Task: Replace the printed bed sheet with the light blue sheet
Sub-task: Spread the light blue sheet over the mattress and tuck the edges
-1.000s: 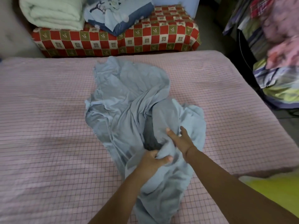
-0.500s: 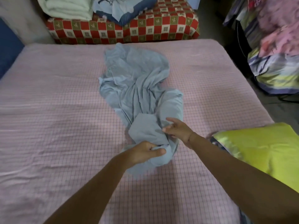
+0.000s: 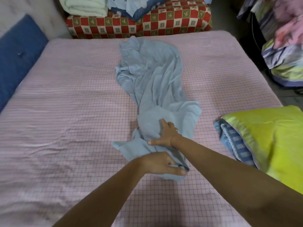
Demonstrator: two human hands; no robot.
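Light blue sheet (image 3: 154, 82) lay bunched mid-frame on the pink checked mattress (image 3: 65, 112). My left hand (image 3: 161, 164) pinched its hem. Right hand (image 3: 167, 133) splayed thumb and forefinger against a fold, grip unclear. I judged it best to trace the hem to a corner before spreading.

Two bare forearms come in from the lower edge of the view, uncovered as far as can be seen. The right hand (image 3: 165, 134) wears what looks like a small pale ring (image 3: 176, 131) on one finger. The left hand (image 3: 159, 164) shows a short, rounded thumbnail.
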